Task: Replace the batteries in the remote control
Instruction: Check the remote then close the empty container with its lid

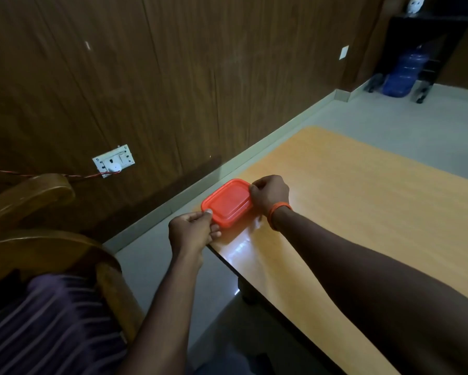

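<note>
Left hand pinching near corner, right hand gripping far edge of red lidded box: opposed holds, probably for prying lid.

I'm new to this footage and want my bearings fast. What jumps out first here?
The bright red lidded container stands out, sitting at the near left corner of the orange table. Both hands grip it: the left hand at its near corner, the right hand at its far side, an orange band on that wrist. On the dark wood wall to the left, a white socket plate catches the eye. No remote is in view.
</note>
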